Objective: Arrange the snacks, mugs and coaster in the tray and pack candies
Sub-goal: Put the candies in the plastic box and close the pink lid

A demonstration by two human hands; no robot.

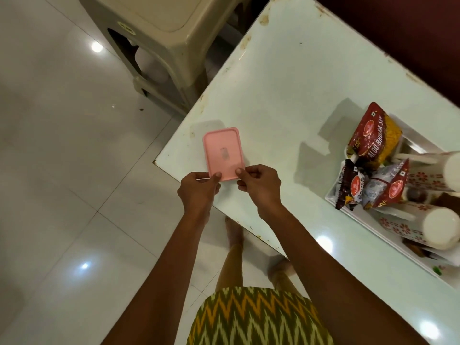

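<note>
From my remote station I am watching both hands working at the near left corner of the tabletop (pixel 286 83). The left hand (pixel 199 189) and the right hand (pixel 260 186) are each pinching the near short edge of the pink container (pixel 221 151), thumbs pressing on its top face and the other fingers curling underneath, one hand at each corner of that edge. The pink container is showing me a flat top with rounded corners and a faint pale patch in the middle; I cannot tell whether it is a lid alone or a closed box, nor whether it is resting on the tabletop or hovering just above it. Its long side is running away from me, and its near end is reaching the tabletop's edge.

Well apart from it, along the right edge of the tabletop, the white tray (pixel 348 213) is holding the snacks: a red packet (pixel 371 135) is leaning at the tray's far end, and a dark packet (pixel 349 186) and a silver and red packet (pixel 388 186) are standing side by side, touching, nearer to me. A far mug (pixel 448 170) and a near mug (pixel 438 230), both white with red flower print, are sitting in the tray to the right of the packets. A beige stool (pixel 161 33) is standing on the glossy tiled floor (pixel 49 145) beyond the tabletop's left edge
</note>
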